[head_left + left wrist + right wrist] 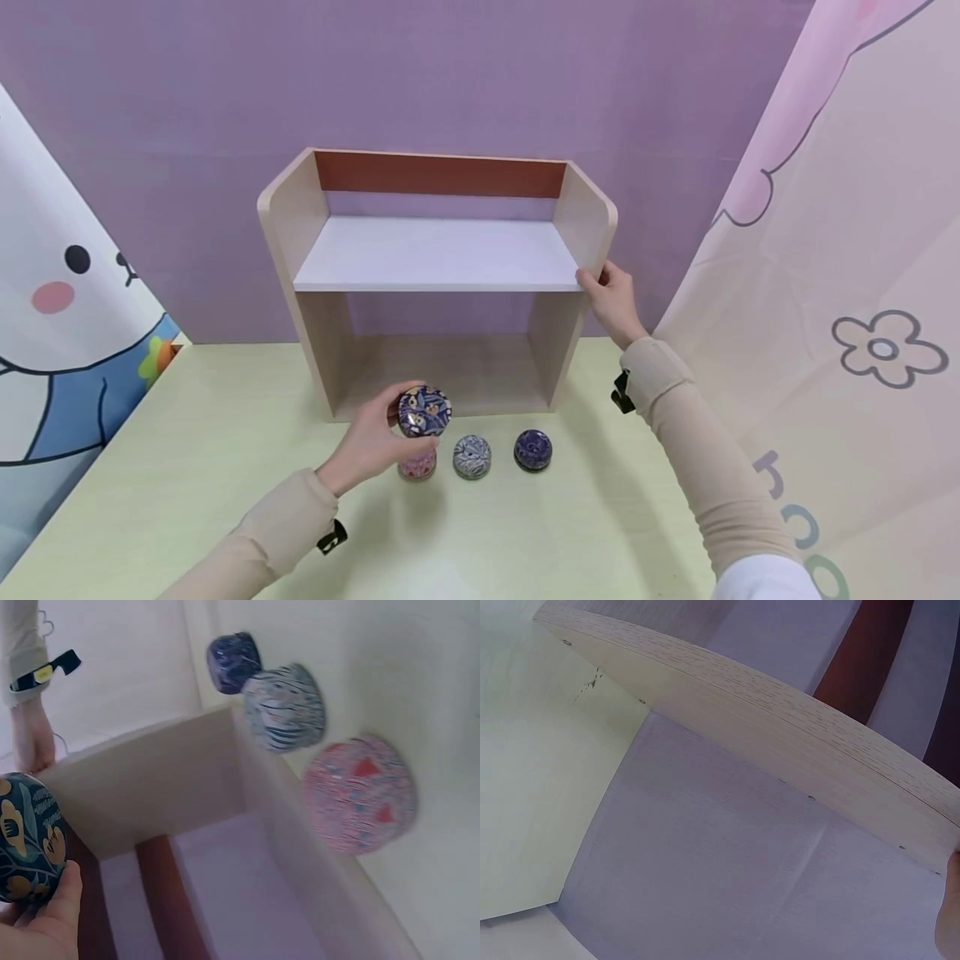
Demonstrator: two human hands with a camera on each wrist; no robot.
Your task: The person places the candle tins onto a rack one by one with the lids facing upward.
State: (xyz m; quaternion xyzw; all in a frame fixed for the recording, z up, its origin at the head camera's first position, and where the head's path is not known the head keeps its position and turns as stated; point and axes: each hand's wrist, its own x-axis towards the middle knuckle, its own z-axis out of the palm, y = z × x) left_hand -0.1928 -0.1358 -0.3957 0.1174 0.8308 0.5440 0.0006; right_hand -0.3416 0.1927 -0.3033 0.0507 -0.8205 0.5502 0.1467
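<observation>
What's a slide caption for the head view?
Left hand holds a patterned round container before a two-tier shelf; right hand grips its side panel.

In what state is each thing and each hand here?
Left hand: holding the floral tin
Floral tin: held above the table
Right hand: gripping the shelf by its side
Shelf: standing upright
Pink tin: on the table
Grey tin: on the table
Purple tin: on the table
</observation>
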